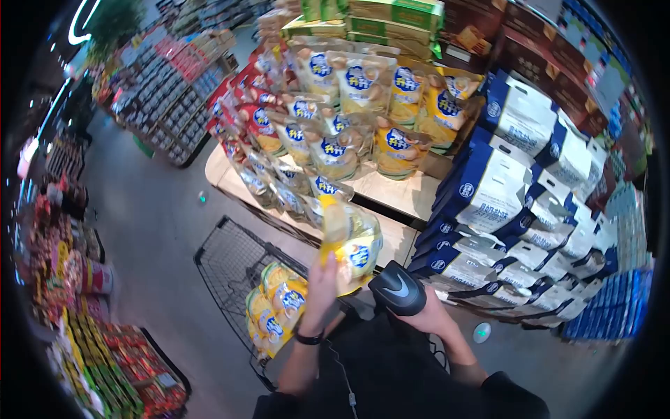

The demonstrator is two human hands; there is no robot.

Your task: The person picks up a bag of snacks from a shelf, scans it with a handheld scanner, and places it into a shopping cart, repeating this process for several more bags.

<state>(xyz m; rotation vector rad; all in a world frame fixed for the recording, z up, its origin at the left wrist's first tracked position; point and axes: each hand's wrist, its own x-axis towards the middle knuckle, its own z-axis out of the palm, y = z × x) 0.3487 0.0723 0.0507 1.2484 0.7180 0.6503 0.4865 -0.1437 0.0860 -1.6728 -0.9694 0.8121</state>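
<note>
My left hand (322, 288) is closed on the side of a yellow snack bag (361, 241) with a blue logo, held upright in front of my body. The bag is somewhat blurred. My right hand (430, 315) grips a black handheld barcode scanner (395, 288), whose grey-marked head is close to the bag's lower right side. Below and left of my left hand, several similar yellow bags (285, 299) lie in a dark wire shopping cart (218, 253). Part of the cart is hidden behind my left arm.
Ahead, a wooden display stand (391, 192) bears several red, silver and yellow bags (337, 150). Stacked blue-and-white cartons (492, 183) rise on the right. Green boxes (394, 28) stand at the back. Packaged goods (105, 359) fill a low display at lower left.
</note>
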